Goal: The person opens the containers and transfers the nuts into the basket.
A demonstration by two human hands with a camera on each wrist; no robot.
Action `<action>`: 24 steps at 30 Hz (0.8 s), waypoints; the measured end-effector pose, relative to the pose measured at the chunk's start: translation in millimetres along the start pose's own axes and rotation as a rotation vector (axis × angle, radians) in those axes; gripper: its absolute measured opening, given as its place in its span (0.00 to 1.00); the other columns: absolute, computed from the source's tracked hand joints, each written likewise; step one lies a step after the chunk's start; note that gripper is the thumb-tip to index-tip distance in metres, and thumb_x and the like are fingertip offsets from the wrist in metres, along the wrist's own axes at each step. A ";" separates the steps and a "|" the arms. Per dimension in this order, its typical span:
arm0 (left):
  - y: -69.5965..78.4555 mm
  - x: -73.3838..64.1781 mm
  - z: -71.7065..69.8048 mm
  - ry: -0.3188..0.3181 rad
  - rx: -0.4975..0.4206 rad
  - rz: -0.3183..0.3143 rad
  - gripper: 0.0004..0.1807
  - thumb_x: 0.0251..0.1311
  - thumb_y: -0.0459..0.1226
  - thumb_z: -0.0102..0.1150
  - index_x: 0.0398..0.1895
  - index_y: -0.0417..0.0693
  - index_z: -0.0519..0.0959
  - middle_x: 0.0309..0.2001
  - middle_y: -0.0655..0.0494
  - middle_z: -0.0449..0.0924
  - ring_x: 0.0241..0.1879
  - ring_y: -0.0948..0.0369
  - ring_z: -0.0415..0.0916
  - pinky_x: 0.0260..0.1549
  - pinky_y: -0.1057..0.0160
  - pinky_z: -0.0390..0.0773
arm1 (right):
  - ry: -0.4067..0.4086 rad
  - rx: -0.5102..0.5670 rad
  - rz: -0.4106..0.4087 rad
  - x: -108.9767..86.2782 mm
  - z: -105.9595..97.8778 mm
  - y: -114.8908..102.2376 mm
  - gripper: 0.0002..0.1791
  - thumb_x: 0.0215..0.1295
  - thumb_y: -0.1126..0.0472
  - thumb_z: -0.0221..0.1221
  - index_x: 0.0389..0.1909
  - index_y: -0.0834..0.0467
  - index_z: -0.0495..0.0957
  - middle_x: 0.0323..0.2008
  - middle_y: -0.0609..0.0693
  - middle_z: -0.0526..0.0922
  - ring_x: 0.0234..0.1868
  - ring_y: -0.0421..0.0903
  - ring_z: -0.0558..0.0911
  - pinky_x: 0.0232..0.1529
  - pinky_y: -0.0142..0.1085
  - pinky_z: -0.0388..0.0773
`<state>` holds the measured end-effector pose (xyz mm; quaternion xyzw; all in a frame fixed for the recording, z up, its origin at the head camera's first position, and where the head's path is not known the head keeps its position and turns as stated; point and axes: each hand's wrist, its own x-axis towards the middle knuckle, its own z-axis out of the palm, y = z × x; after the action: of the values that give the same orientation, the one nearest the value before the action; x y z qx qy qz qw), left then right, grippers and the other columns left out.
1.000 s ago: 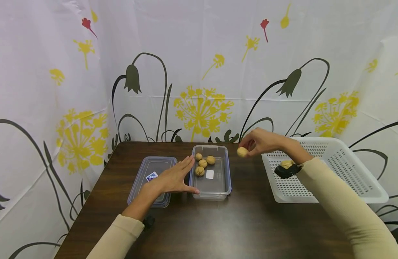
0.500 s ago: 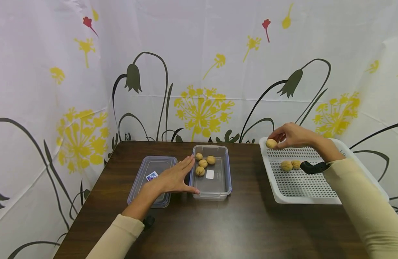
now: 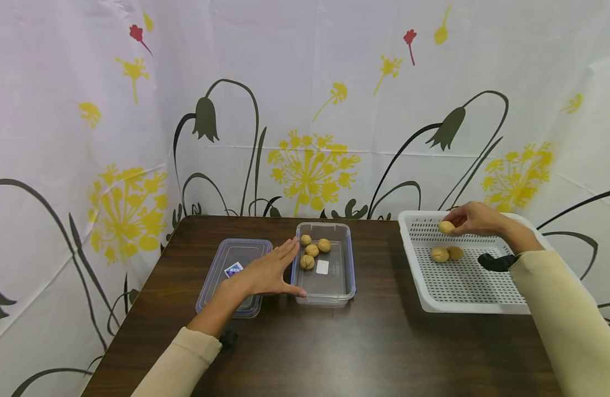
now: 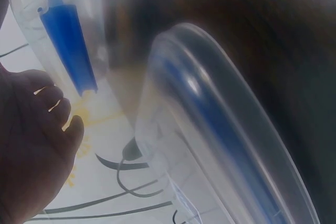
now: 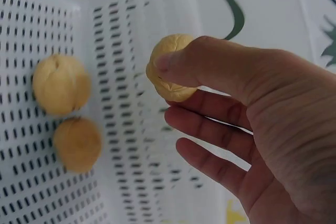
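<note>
The grip of the right hand point(image 3: 478, 219) is closed down to the width of one walnut point(image 3: 446, 226), pinched between thumb and index finger, with the remaining fingers trailing behind it. That nut is held over the white basket point(image 3: 483, 307), at about ten o'clock from the basket's middle, apart from the two loose walnuts point(image 3: 440, 254) lying side by side nearer nine o'clock. It should be light and stiff, with a shell that gives nothing under ordinary finger pressure; the seam and wrinkles ought to offer some bite, though the rounded form could roll out of a pinch set off-centre. Best to take it across its widest girth, thumb and index finger opposite each other, and to squeeze lightly, since a hard clench might crack the shell. On the table point(image 3: 364, 342), at nine o'clock from the basket, the clear box point(image 3: 329, 300) holds four walnuts point(image 3: 312, 250) between its own nine and twelve. The left hand point(image 3: 262, 274) spreads wide there, holding nothing, fingers straight along the box's nine o'clock side and thumb at seven; that thin plastic probably slides easily, so a flat palm should steady it.
</note>
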<state>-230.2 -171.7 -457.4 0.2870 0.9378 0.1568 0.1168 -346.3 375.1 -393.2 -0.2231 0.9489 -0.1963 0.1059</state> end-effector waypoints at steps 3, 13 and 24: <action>-0.2 -0.1 0.2 -0.003 0.002 -0.003 0.69 0.58 0.68 0.69 0.86 0.38 0.44 0.87 0.43 0.37 0.85 0.45 0.39 0.80 0.39 0.51 | 0.003 0.021 0.022 -0.9 6.6 11.2 0.22 0.60 0.61 0.76 0.51 0.70 0.87 0.39 0.55 0.91 0.39 0.45 0.87 0.40 0.34 0.82; -0.2 0.4 0.2 -0.003 0.004 -0.007 0.69 0.58 0.69 0.68 0.86 0.38 0.43 0.87 0.44 0.36 0.86 0.47 0.38 0.80 0.40 0.52 | -0.003 0.063 0.059 -4.0 26.7 28.6 0.22 0.60 0.62 0.76 0.51 0.70 0.86 0.40 0.55 0.91 0.40 0.47 0.87 0.41 0.35 0.82; 0.7 -1.1 -0.4 -0.008 -0.003 -0.015 0.69 0.57 0.69 0.68 0.86 0.39 0.44 0.87 0.45 0.36 0.85 0.45 0.39 0.80 0.39 0.51 | 0.003 0.125 0.048 -3.8 43.0 36.6 0.22 0.59 0.65 0.76 0.52 0.73 0.85 0.42 0.59 0.91 0.42 0.51 0.88 0.41 0.32 0.82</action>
<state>-229.1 -171.9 -456.6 0.2806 0.9391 0.1563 0.1221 -344.5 392.9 -446.8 -0.1928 0.9402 -0.2527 0.1228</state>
